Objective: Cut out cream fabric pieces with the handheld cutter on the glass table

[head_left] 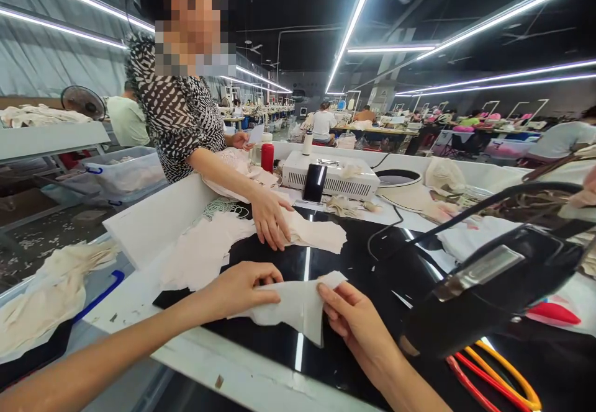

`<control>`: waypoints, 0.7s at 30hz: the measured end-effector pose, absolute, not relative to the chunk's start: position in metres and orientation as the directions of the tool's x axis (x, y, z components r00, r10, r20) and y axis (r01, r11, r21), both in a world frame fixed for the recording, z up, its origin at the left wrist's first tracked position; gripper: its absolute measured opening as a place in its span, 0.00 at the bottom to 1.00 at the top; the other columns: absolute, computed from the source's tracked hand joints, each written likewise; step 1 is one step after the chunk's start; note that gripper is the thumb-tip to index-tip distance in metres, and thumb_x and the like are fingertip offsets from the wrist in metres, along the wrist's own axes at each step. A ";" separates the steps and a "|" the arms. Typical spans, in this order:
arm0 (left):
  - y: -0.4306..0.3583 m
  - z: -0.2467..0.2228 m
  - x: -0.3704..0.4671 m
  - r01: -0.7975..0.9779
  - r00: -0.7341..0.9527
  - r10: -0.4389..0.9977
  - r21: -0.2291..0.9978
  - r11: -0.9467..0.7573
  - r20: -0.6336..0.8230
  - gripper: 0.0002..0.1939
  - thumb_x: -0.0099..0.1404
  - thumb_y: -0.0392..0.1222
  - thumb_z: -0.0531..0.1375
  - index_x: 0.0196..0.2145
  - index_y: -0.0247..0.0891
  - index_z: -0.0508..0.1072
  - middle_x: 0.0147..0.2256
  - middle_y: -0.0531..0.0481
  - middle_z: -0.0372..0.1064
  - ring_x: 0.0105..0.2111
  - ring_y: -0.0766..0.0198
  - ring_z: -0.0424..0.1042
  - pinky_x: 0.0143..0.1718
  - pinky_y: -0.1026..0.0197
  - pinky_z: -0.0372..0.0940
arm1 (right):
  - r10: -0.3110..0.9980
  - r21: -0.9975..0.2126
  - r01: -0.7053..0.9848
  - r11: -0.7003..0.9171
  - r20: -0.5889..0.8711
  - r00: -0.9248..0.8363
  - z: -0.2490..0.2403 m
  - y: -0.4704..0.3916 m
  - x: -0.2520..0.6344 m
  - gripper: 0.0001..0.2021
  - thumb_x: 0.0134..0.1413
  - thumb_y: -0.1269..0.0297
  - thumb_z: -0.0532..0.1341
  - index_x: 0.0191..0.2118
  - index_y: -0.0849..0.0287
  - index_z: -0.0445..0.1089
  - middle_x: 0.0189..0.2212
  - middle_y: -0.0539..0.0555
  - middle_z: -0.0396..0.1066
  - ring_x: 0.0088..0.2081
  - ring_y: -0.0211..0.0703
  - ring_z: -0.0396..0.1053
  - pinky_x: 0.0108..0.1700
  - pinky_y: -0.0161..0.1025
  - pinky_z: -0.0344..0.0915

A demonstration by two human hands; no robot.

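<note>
Low in the middle, a thin white fabric piece point(293, 305) is stretched between my two hands over a glossy black board point(274, 351). My left hand point(246, 291) has its fingers closed on the fabric's left end. At the upper right corner, my right hand point(347, 309) pinches it between thumb and fingers. Just beyond, a person's hand point(270, 216) rests on a stack of cream fabric pieces point(321, 232). More pale pieces point(200, 250) are spread on the board's left side.
A large black device point(484, 288) with cables stands at the right, near red and orange loops point(503, 375). Behind the board are a white box point(330, 173), a phone point(315, 182) and a red thread spool point(267, 157). A person in patterned clothing point(179, 114) stands at the left.
</note>
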State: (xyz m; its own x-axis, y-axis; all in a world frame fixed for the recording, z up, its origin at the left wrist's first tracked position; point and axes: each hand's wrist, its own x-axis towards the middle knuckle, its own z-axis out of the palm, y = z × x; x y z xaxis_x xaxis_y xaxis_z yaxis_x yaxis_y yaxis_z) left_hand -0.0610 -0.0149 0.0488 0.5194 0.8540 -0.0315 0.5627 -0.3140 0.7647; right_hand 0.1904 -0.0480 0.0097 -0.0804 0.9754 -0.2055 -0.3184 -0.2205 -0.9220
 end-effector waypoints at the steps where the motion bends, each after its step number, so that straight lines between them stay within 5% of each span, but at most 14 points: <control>1: -0.014 0.051 -0.065 0.575 0.499 0.867 0.746 -0.336 0.005 0.06 0.67 0.45 0.65 0.40 0.42 0.79 0.36 0.53 0.73 0.36 0.60 0.69 0.37 0.62 0.60 | 0.982 -0.936 -0.298 -0.190 -0.181 -0.057 0.012 -0.045 0.193 0.31 0.33 0.40 0.83 0.35 0.61 0.80 0.20 0.44 0.61 0.22 0.29 0.50 0.21 0.31 0.44; 6: -0.019 0.063 -0.087 0.721 0.501 0.828 0.407 -0.561 0.252 0.11 0.72 0.33 0.55 0.39 0.42 0.78 0.41 0.50 0.69 0.37 0.60 0.68 0.36 0.61 0.54 | 0.999 -0.991 -0.134 -0.030 -0.026 -0.028 0.018 -0.047 0.203 0.24 0.46 0.41 0.79 0.40 0.55 0.84 0.35 0.54 0.78 0.29 0.37 0.64 0.32 0.37 0.65; 8: -0.026 0.063 -0.096 0.717 0.603 0.772 0.288 -0.635 0.200 0.08 0.75 0.36 0.59 0.40 0.43 0.78 0.39 0.51 0.71 0.35 0.61 0.69 0.33 0.61 0.52 | 0.996 -0.999 -0.033 -0.010 -0.007 -0.092 0.014 -0.054 0.206 0.18 0.48 0.45 0.79 0.36 0.54 0.85 0.37 0.55 0.80 0.31 0.41 0.68 0.35 0.40 0.68; 12: -0.038 0.058 -0.102 0.651 0.716 0.698 0.360 -0.668 -0.002 0.10 0.72 0.50 0.72 0.39 0.42 0.81 0.33 0.54 0.75 0.33 0.61 0.73 0.32 0.61 0.56 | 0.970 -0.983 0.177 0.046 0.001 -0.245 -0.003 -0.071 0.210 0.05 0.50 0.60 0.77 0.35 0.51 0.86 0.37 0.55 0.82 0.37 0.50 0.75 0.43 0.43 0.72; 16: -0.039 0.047 -0.081 0.576 0.739 0.656 0.362 -0.733 0.154 0.11 0.81 0.44 0.61 0.43 0.40 0.81 0.39 0.49 0.78 0.39 0.59 0.76 0.41 0.60 0.63 | 0.925 -0.904 0.370 0.213 0.065 -0.373 -0.013 -0.081 0.213 0.10 0.58 0.63 0.70 0.45 0.47 0.86 0.48 0.57 0.83 0.50 0.57 0.80 0.57 0.47 0.74; 21: -0.026 0.023 -0.041 0.466 0.760 0.576 0.365 -0.806 0.300 0.09 0.81 0.39 0.59 0.51 0.38 0.80 0.50 0.45 0.79 0.48 0.56 0.77 0.53 0.56 0.69 | 0.880 -0.841 0.445 0.307 0.073 -0.469 -0.010 -0.087 0.220 0.12 0.62 0.59 0.68 0.49 0.42 0.86 0.54 0.57 0.83 0.52 0.61 0.83 0.57 0.46 0.79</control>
State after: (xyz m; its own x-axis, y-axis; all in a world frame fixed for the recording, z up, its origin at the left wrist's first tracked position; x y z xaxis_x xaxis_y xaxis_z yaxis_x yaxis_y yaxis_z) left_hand -0.0410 -0.0260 0.0232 0.7601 0.5762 0.3004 0.4665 -0.8057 0.3651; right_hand 0.2202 -0.0874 -0.0097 -0.4694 0.8799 0.0731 0.4455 0.3075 -0.8408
